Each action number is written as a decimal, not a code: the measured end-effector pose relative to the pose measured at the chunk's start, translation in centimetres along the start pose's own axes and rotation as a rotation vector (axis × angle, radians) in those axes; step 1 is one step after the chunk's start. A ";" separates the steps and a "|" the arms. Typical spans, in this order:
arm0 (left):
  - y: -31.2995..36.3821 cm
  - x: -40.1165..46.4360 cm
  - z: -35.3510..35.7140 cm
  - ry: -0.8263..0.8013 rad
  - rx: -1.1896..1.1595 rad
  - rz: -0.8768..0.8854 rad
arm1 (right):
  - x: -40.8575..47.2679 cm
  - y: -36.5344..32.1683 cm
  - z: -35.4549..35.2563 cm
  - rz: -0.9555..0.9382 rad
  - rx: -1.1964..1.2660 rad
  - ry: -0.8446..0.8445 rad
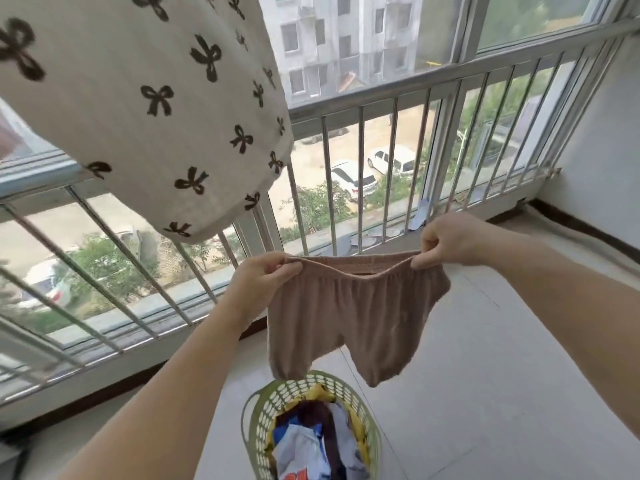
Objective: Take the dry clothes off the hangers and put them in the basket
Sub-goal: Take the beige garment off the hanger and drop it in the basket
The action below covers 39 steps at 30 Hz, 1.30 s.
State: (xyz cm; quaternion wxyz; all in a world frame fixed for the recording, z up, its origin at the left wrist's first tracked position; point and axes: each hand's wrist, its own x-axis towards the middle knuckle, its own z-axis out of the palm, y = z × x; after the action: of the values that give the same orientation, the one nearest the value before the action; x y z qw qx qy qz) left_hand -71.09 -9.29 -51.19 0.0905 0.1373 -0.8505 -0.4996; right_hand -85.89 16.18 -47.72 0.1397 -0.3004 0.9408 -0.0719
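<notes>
Upper left of the frame, a big cream garment with dark bows fills the corner, and its top runs off the picture, so you can't see what it hangs from. Behind it the metal railing crosses the whole window, with cars and a grey building beyond the glass.

Centre of the frame, you've got the brown shorts stretched out by the waistband, both legs dangling free above the floor. Your left hand pinches the waistband's left end, fingers curled over the fabric. Your right hand pinches the right end the same way, thumb and fingers closed on the elastic; the fingertips are tucked into the cloth and hard to make out.

Bottom centre, the green basket sits on the tiled floor, right under the shorts' left leg, which hides part of its far rim. Its near side is cut off by the frame edge. Inside lies a jumble of clothes, blue, white, yellow, dark, too crumpled to tell apart.
</notes>
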 end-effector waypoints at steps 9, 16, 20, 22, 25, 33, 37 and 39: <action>-1.5 -0.7 3.0 0.169 -0.316 -0.285 | 1.4 0.3 4.0 0.108 0.680 0.163; -2.2 -1.3 6.8 0.299 -0.572 -0.567 | 1.7 -2.4 7.8 0.242 0.754 0.297; -1.5 -2.3 9.3 0.301 -0.468 -0.512 | 0.6 -5.2 9.2 0.102 0.777 0.252; -0.8 -2.9 10.3 0.279 -0.378 -0.455 | -0.1 -6.4 9.5 0.021 0.771 0.241; 1.0 -3.7 10.9 0.236 -0.478 -0.431 | -1.1 -7.5 9.3 -0.091 0.792 0.150; 1.4 -4.5 9.6 0.236 -0.244 -0.292 | -0.8 -6.6 8.9 -0.212 0.661 0.153; -0.7 -4.0 8.0 0.168 0.562 -0.146 | -1.1 -6.5 8.0 -0.343 0.673 0.051; -1.2 -3.5 7.1 0.021 0.746 -0.144 | -1.2 -6.5 7.7 -0.398 0.663 0.008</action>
State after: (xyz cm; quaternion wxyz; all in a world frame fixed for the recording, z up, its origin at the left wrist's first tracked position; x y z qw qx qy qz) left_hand -69.68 -2.82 -55.71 0.0078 0.2254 -0.9611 -0.1594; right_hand -79.08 11.27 -53.34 0.2088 -0.4154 0.7903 -0.3990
